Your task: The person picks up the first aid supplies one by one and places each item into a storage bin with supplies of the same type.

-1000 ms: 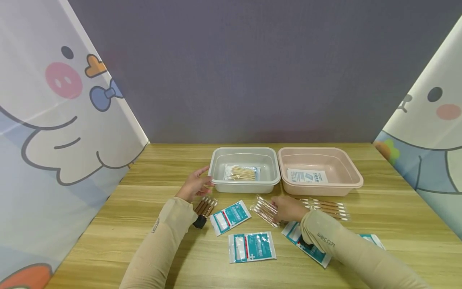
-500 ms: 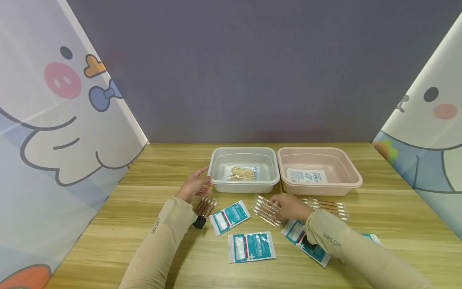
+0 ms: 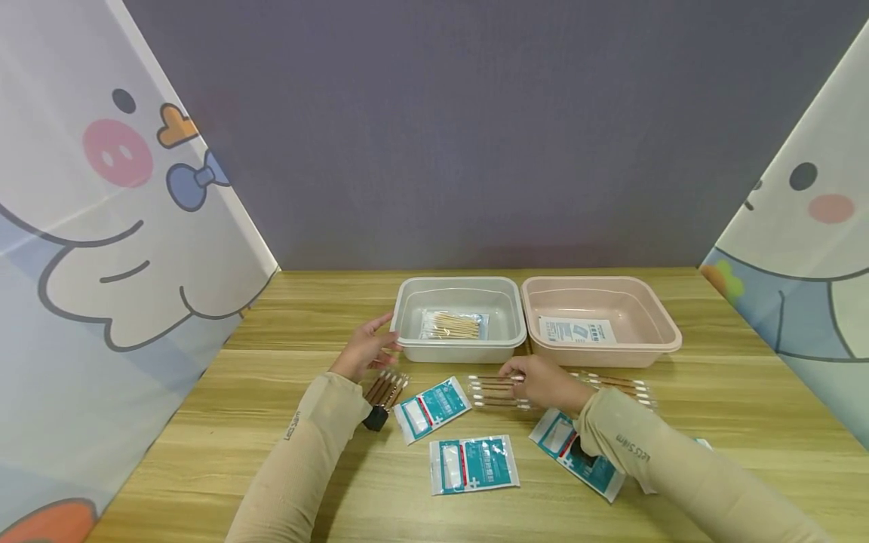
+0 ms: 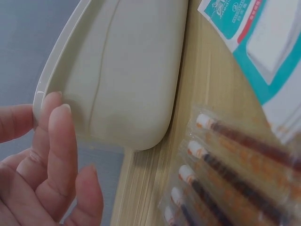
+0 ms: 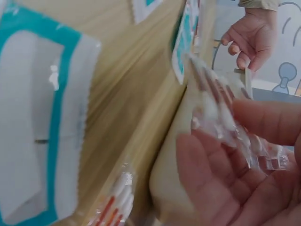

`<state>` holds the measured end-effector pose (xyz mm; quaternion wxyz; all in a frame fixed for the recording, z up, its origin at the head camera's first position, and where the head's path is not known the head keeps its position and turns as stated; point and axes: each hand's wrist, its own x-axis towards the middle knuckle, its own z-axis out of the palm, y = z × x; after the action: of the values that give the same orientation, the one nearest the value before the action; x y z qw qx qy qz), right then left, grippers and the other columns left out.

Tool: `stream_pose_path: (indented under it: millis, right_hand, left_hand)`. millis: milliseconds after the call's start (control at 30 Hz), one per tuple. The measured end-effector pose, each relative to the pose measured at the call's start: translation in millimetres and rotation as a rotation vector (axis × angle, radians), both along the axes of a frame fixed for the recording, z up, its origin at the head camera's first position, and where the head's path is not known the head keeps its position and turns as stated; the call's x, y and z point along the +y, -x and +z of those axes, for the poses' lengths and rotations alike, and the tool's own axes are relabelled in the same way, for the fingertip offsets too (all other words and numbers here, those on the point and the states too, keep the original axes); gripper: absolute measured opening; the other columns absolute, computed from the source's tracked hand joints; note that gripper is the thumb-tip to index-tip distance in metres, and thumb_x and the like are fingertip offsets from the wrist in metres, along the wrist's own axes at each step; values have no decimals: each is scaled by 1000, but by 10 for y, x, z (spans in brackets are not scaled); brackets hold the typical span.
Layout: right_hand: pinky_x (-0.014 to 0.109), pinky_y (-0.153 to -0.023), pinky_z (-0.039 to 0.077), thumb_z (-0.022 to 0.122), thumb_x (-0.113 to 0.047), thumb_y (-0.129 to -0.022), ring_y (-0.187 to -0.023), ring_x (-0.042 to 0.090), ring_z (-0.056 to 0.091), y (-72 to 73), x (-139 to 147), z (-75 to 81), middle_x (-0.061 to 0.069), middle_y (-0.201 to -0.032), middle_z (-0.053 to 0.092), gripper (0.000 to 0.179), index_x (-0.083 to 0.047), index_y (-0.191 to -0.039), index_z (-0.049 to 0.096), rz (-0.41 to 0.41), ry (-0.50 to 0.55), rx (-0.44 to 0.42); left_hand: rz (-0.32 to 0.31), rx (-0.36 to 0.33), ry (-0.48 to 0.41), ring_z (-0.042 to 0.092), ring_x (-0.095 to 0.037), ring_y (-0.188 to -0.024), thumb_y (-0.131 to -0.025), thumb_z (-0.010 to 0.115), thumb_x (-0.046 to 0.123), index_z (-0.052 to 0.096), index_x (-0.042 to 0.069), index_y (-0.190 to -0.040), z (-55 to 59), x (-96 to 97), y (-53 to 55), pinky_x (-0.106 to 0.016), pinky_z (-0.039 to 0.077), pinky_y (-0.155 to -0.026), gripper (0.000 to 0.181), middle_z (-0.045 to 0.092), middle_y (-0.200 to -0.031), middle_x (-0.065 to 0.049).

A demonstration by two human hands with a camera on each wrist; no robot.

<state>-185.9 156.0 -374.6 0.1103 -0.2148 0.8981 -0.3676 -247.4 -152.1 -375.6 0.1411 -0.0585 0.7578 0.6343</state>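
Observation:
At the left corner of the white basin [image 3: 462, 353], my left hand [image 3: 363, 351] pinches the rim, thumb and fingers on either side of it in the left wrist view. My right hand [image 3: 546, 383] pinches a clear packet of brown-stick cotton swabs [image 3: 492, 392] in front of the two basins. In the right wrist view this packet [image 5: 221, 106] sits between thumb and fingers. Inside the white basin lies a packet of wooden-stick cotton swabs [image 3: 455, 326]. The pink basin [image 3: 604, 357] beside it holds a white printed packet [image 3: 577, 330].
Another brown-stick swab packet [image 3: 387, 387] lies under my left wrist, and one more [image 3: 621, 386] by the pink basin. Several teal-and-white packets [image 3: 474, 464] are spread over the wooden table [image 3: 197, 467]. A grey panel [image 3: 434, 136] stands behind.
My right hand has lifted the swab packet slightly and turned it, so its sticks now lie crosswise instead of slanted. The left hand has stayed at the white basin.

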Motion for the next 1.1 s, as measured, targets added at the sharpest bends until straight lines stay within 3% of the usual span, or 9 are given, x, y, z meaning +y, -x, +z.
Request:
stream_pose_path:
  millis: [133, 233, 467, 900, 1100]
  right_hand:
    - [26, -44, 45, 63, 4, -87, -49, 11, 47, -23, -36, 103, 4, -84, 60, 19, -3, -105, 66, -63, 51, -120]
    - [29, -46, 48, 59, 3, -91, -53, 13, 50, -23, -52, 183, 5, -83, 59, 19, -3, -109, 64, -66, 84, -172]
    - [32, -49, 52, 58, 2, -93, -54, 13, 55, 62, -77, 283, 8, -76, 56, 18, 3, -110, 59, -1, 182, -141]
    - [32, -47, 52, 63, -5, -92, -44, 11, 53, 274, -153, 376, 6, -74, 55, 13, 3, -101, 60, -133, 276, -65]
    - [23, -46, 48, 61, -4, -93, -45, 9, 53, 353, -181, 433, 5, -72, 52, 13, 5, -101, 56, -171, 322, -59]
  left_hand:
    - [2, 2, 1, 58, -9, -49, -99, 53, 12, 34, 13, -150, -4, 4, -2, -23, 44, -50, 55, 69, -84, -10]
    - [2, 4, 6, 57, -9, -48, -99, 53, 13, 34, 13, -150, -6, 7, 0, -23, 44, -50, 54, 69, -85, -11]
    - [-11, -6, -3, 57, -8, -47, -99, 53, 13, 31, 12, -151, -15, -3, 9, -22, 43, -48, 56, 69, -82, -8]
    - [0, -18, -18, 56, -8, -47, -100, 51, 12, 32, 14, -151, 1, 15, 0, -22, 44, -48, 55, 69, -82, -8]
    - [-10, -15, -14, 57, -8, -47, -100, 51, 12, 31, 14, -151, 20, 12, -16, -23, 43, -49, 55, 69, -81, -6]
